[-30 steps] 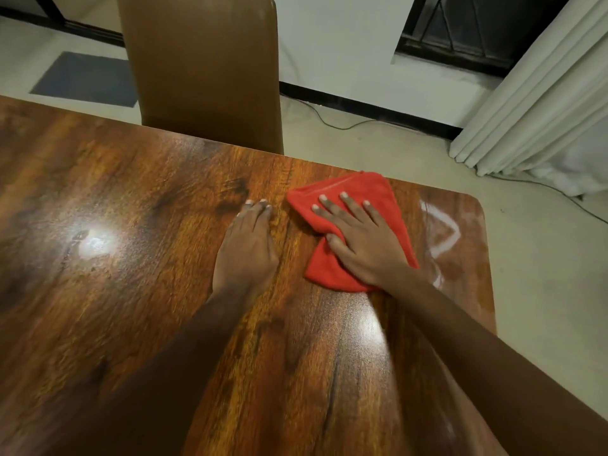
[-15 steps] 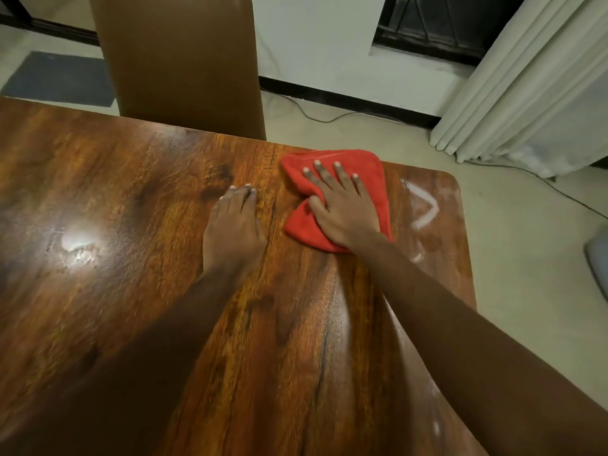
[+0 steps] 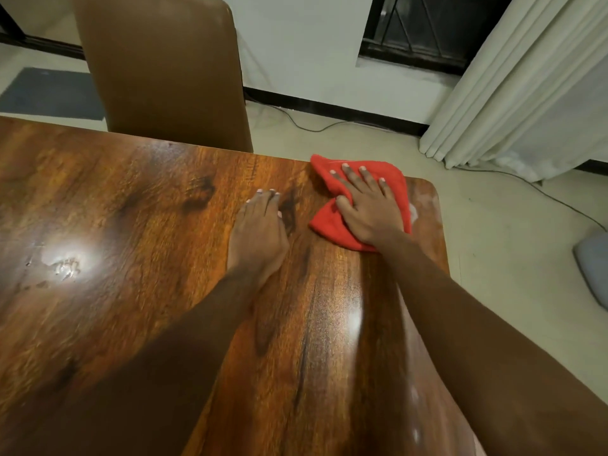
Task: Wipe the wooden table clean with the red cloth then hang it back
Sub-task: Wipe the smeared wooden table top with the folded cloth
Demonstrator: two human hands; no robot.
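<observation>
The red cloth [image 3: 332, 222] lies bunched on the glossy wooden table [image 3: 131, 225], close to its far right corner and reaching the far edge. My right hand [image 3: 368, 205] presses flat on the cloth with fingers spread and straight. My left hand [image 3: 260, 232] rests flat on the bare wood just left of the cloth, fingers together. A pale smear [image 3: 424, 202] shows on the wood right of the cloth.
A brown chair back [image 3: 164, 70] stands against the table's far edge. White curtains [image 3: 526, 93] hang at the right, a cable [image 3: 543, 195] runs over the pale floor, and a grey object [image 3: 592, 268] lies on the floor right of the table.
My right hand has pushed the red cloth away from me and to the right, up to the table's far edge, covering part of the pale smear. My left hand stays flat on the wood.
</observation>
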